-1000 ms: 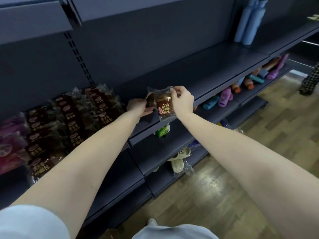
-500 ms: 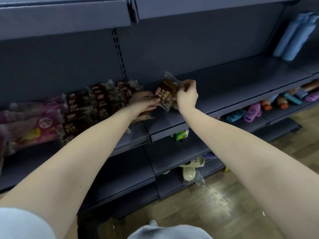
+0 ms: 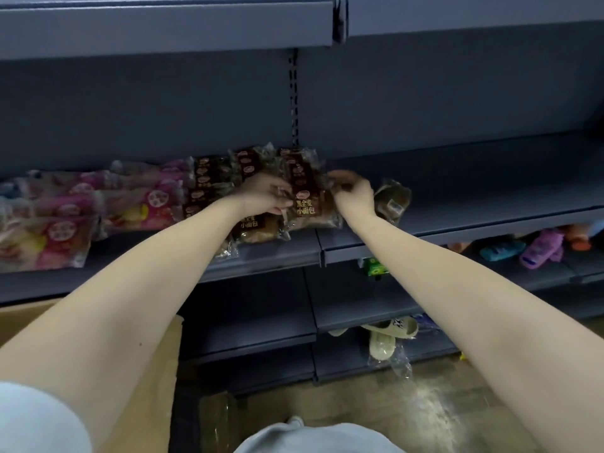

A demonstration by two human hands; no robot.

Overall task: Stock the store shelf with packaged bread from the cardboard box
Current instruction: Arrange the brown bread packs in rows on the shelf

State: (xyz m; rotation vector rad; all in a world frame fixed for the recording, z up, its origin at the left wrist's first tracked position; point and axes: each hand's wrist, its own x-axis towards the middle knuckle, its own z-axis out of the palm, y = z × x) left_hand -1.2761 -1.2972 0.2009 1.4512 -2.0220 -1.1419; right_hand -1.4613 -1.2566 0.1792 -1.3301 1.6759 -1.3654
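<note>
A brown bread packet [image 3: 309, 204] with gold lettering lies on the dark shelf [image 3: 457, 228], at the right end of the rows of brown bread packets [image 3: 209, 178]. My left hand [image 3: 264, 194] pinches its left edge. My right hand [image 3: 354, 196] curls its fingers on the upper right corner. Another brown packet [image 3: 392, 199] lies loose on the shelf just right of my right hand. A flap of the cardboard box [image 3: 157, 361] shows at the lower left, under my left arm; its inside is hidden.
Pink bread packets [image 3: 65, 220] fill the shelf's left part. The shelf to the right of the loose packet is bare. Lower shelves hold a green item [image 3: 376, 267], beige slippers [image 3: 389, 335] and coloured slippers [image 3: 539, 251]. An upper shelf [image 3: 163, 24] overhangs.
Both hands carried the packet left and down onto the shelf beside the brown rows. The view swung left, bringing the pink packets and the cardboard box into sight.
</note>
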